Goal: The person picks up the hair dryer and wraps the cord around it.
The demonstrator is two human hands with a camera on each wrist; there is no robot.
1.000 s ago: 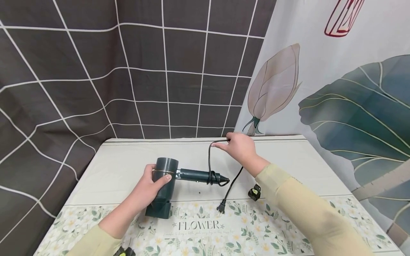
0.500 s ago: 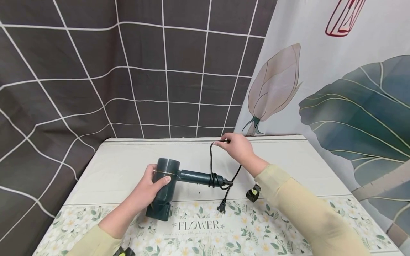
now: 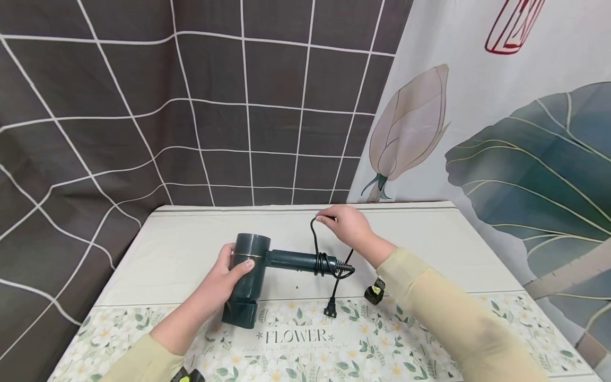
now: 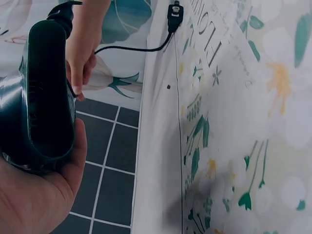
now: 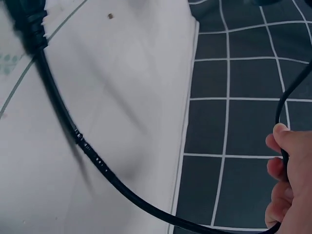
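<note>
A dark green hair dryer point(image 3: 248, 289) is in my left hand point(image 3: 221, 284), which grips its barrel with the thumb across the front. Its handle points right, and black cord point(image 3: 316, 241) is wound in several turns round the handle's end. My right hand point(image 3: 348, 225) pinches the cord above and right of the handle. From that hand the cord hangs to the two-pin plug point(image 3: 330, 309). In the left wrist view the dryer's flat nozzle point(image 4: 48, 92) faces the camera. The right wrist view has my fingers point(image 5: 280, 141) curled round the cord.
A table point(image 3: 191, 228) with a cream and floral cloth lies below. Behind it hangs a dark grid-patterned curtain point(image 3: 272, 132); a white flower-printed one point(image 3: 425, 32) is at the right. A small black device point(image 3: 374, 292) shows beneath my right wrist.
My right hand has moved slightly down and left with the cord. The hair dryer has shifted a little right, and the wound end of its handle has moved right toward the hanging cord.
</note>
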